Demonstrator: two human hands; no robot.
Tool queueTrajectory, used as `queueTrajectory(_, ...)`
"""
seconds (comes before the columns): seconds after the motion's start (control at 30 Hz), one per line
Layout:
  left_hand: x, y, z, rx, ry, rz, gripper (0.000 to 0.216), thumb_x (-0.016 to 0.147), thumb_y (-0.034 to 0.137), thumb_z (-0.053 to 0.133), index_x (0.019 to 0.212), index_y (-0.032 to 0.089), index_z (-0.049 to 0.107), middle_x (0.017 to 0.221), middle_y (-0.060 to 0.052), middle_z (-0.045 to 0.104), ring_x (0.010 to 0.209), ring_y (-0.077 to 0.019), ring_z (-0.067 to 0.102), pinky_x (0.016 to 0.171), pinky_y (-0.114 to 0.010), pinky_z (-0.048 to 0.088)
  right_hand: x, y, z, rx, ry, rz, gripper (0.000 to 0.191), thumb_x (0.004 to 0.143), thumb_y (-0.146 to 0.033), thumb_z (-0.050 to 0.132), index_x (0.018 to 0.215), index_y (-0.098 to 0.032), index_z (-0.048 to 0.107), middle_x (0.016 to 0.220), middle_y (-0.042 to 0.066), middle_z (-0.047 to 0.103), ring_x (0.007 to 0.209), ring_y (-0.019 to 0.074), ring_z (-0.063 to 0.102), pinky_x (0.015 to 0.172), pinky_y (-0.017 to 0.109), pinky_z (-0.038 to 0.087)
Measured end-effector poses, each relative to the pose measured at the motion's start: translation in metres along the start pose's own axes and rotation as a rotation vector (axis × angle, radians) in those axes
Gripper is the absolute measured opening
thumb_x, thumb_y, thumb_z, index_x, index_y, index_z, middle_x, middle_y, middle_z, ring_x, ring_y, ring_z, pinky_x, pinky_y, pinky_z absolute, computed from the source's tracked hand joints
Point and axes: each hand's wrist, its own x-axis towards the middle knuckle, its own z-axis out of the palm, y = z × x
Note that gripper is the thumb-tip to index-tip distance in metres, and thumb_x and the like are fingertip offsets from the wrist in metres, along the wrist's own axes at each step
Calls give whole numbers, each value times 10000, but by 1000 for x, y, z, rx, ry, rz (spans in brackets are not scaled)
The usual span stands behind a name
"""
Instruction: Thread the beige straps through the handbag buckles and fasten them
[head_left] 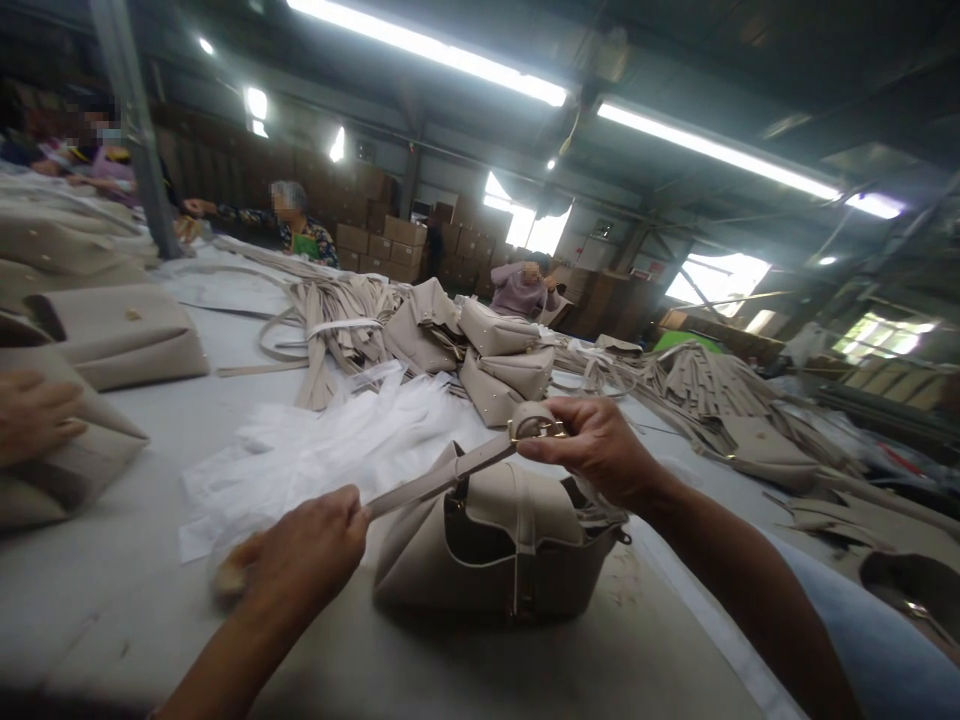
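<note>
A beige handbag point(480, 540) stands on the table in front of me, its top partly open and a vertical strip down its front. Above it a beige strap point(442, 475) with a gold-coloured buckle point(536, 430) is stretched between my hands. My left hand point(311, 545) is closed around the strap's lower end, left of the bag. My right hand point(600, 445) pinches the strap at the buckle, above the bag's right side. A blurred brownish thing point(234, 570) lies by my left hand; I cannot make out what it is.
White wrapping sheets point(300, 450) lie behind my left hand. Beyond are stacked beige bags point(502, 350) and bundled straps point(349, 320). At the left edge another person's hand point(34, 415) touches a bag. More straps point(690, 390) are heaped on the right. Several people work farther back.
</note>
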Motion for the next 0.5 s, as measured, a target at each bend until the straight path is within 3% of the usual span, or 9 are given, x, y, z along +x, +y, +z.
queueTrajectory(0.13, -2, 3, -2, 198, 0, -48, 269, 855, 296, 336, 707, 194, 535, 778, -136, 661, 758, -317, 620, 579, -327, 287, -2, -1, -3, 6, 46, -27, 289, 571, -247, 833, 808, -125, 721, 714, 10, 630, 581, 90, 518, 516, 205, 397)
queueTrajectory(0.23, 4, 8, -3, 136, 79, -47, 250, 821, 312, 389, 659, 196, 539, 700, -98, 637, 685, -269, 595, 556, -306, 284, -7, -4, -7, 119, 52, 32, 370, 546, -256, 845, 861, -124, 702, 546, -37, 547, 413, 41, 400, 382, 177, 275)
queueTrajectory(0.3, 11, 8, -2, -83, 103, -74, 240, 770, 353, 475, 595, 193, 519, 583, -44, 569, 584, -201, 529, 528, -276, 283, -13, -8, -13, 195, 30, 79, 411, 550, -313, 844, 879, -122, 687, 465, -59, 480, 353, 30, 319, 341, 174, 189)
queueTrajectory(0.4, 19, 3, 3, -694, 99, -153, 245, 647, 343, 622, 538, 173, 482, 464, 21, 470, 451, -110, 394, 462, -226, 271, -22, -12, -26, 225, -4, 127, 384, 592, -387, 821, 834, -121, 686, 428, -57, 441, 336, 27, 273, 333, 173, 149)
queueTrajectory(0.5, 22, -3, 9, -1135, 168, -240, 270, 575, 312, 694, 530, 152, 481, 453, 28, 492, 402, -68, 355, 408, -200, 237, -28, -12, -34, 169, -33, 230, 365, 566, -358, 843, 819, -133, 706, 528, 6, 568, 391, 62, 403, 355, 190, 271)
